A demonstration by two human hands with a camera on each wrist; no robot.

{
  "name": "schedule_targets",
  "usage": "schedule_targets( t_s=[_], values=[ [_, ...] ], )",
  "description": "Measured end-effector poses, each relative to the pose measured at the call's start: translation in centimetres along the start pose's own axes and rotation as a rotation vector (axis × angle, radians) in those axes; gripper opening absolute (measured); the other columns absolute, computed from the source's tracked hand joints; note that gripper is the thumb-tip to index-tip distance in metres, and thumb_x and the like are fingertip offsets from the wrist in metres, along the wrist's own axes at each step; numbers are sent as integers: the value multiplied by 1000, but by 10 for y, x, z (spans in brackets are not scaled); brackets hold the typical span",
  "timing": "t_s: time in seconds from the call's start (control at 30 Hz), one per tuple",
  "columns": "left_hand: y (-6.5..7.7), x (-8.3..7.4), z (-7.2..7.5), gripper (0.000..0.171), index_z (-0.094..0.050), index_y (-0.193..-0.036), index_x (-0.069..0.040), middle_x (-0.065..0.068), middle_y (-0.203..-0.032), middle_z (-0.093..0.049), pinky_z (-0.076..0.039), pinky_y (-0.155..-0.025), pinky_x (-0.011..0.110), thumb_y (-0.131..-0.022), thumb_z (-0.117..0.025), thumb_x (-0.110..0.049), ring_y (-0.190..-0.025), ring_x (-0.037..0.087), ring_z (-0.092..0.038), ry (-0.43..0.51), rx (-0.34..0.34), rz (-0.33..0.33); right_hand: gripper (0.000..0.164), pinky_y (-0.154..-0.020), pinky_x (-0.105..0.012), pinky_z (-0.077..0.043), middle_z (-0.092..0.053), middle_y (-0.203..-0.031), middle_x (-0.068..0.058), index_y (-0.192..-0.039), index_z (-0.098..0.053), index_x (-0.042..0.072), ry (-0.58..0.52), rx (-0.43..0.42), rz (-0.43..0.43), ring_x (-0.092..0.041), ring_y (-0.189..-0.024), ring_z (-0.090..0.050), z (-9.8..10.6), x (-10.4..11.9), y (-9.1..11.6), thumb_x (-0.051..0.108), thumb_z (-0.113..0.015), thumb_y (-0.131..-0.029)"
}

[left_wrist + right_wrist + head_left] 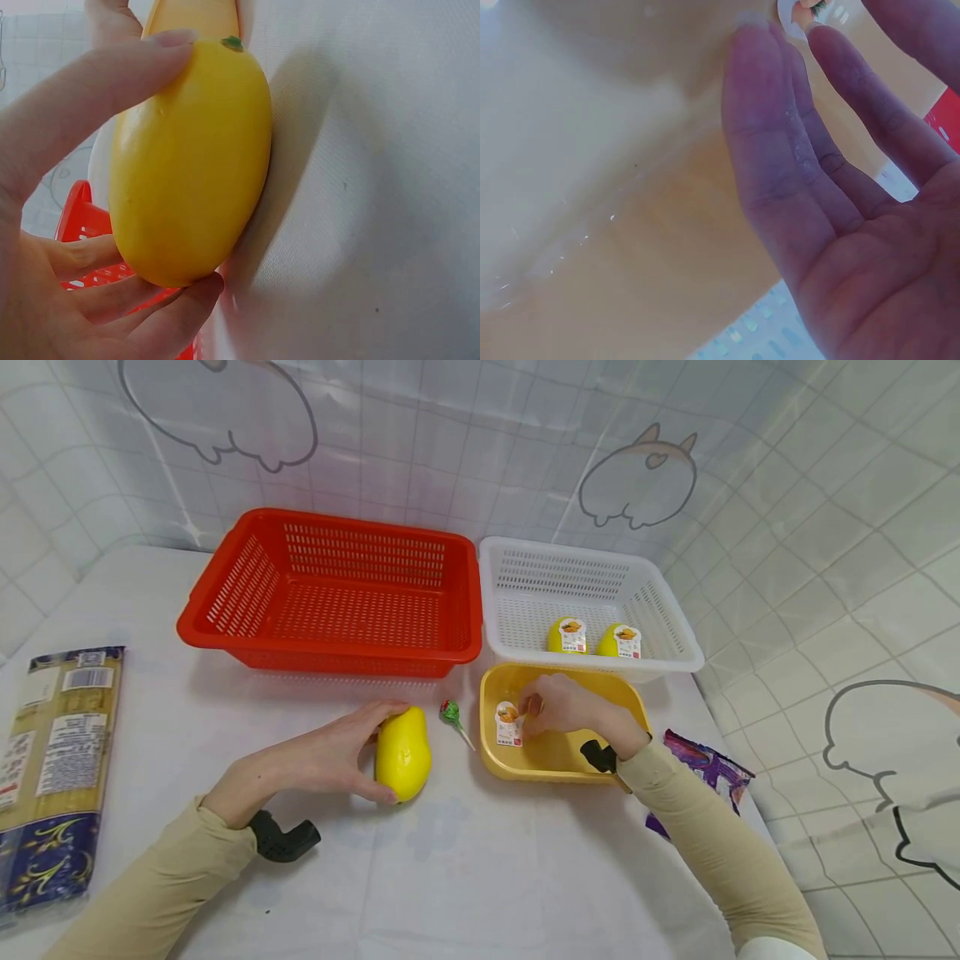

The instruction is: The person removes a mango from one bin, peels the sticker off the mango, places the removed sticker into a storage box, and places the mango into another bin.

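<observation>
A yellow mango (403,755) with a small green stem end lies on the white cloth. My left hand (337,756) holds it, thumb at one end and fingers round the other, as the left wrist view also shows. Inside the yellow basin (558,770) is my right hand (566,706). Its fingers (769,150) look extended and slightly bent in the right wrist view, with no object visible between them. A white label (508,727) with a fruit picture sits at the basin's left inner wall, close to the fingertips; whether they touch it I cannot tell.
A red basket (337,652) stands behind the mango. Beside it, a white basket (517,564) contains two labelled yellow fruits (567,635). Between mango and basin lies a green-wrapped lollipop (451,713). Packaged noodles (67,760) lie far left, a purple packet (705,768) right.
</observation>
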State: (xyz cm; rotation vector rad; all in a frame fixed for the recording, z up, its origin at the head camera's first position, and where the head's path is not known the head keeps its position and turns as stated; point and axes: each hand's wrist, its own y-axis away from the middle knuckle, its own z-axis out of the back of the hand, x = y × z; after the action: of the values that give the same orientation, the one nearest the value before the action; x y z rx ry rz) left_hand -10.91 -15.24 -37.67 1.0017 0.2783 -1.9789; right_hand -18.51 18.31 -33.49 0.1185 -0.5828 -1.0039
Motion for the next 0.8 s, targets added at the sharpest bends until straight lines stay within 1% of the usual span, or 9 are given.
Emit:
schedule_targets(
  t_s=[0.1, 0.4, 0.7, 0.8],
  values=[
    [0, 0, 0, 110, -31, -152, -11, 6, -150, -39, -42, -112, 50, -67, -91, -46, -129, 25, -45, -3, -1, 3, 22, -76, -29, -50, -68, -90, -7, -99, -72, 6, -3, -9, 14, -19, -83, -58, 1, 0, 1, 15, -81, -82],
    [-1, 1, -1, 110, -31, -152, -12, 6, -149, -39, -42, -112, 50, -67, -91, -45, -129, 25, -45, 6, -2, -1, 25, -77, -30, -51, -69, -91, -9, -101, -71, 4, -12, -31, 15, -20, -84, -59, 4, 1, 5, 16, -81, -82],
    [-1, 1, -1, 110, -31, -152, -11, 6, -150, -38, -42, -112, 50, -67, -91, -45, -129, 25, -46, 5, -4, -5, 29, -75, -28, -53, -69, -95, -10, -105, -70, 2, -61, -45, 9, -21, -86, -61, 7, 2, 14, 17, -82, -83],
    [-1, 1, -1, 110, -31, -152, -11, 7, -150, -38, -42, -112, 50, -67, -91, -46, -130, 25, -45, 5, -4, -5, 30, -78, -30, -54, -69, -98, -11, -108, -69, 1, -90, -60, -6, -22, -89, -61, 8, 4, 20, 16, -81, -84]
  ],
)
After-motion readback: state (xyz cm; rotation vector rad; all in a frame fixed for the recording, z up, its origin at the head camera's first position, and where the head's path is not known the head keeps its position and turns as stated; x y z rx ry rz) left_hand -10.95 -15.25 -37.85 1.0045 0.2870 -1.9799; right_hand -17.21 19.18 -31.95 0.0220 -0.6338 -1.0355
